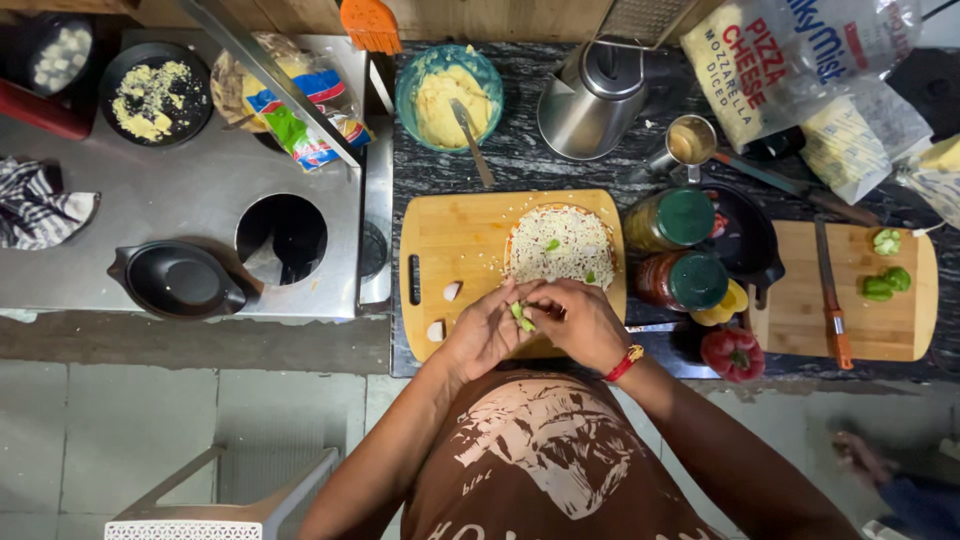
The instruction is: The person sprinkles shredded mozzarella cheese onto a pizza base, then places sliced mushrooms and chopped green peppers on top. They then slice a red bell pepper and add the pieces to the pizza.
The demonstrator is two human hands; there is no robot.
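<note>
The left half of the pale wooden cutting board point(450, 250) is bare, with only two small white pieces point(445, 310) near its front edge. On the right, two glass jars with green lids point(682, 250) stand close together and block the way. A steel jug point(590, 100) stands behind the board.

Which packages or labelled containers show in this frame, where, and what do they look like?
Clear cheese bag: top right counter, white with red and blue print.
Snack packet: on the steel stove, crumpled, yellow, blue, green.
Two green-lidded jars: right of the cutting board.
</note>
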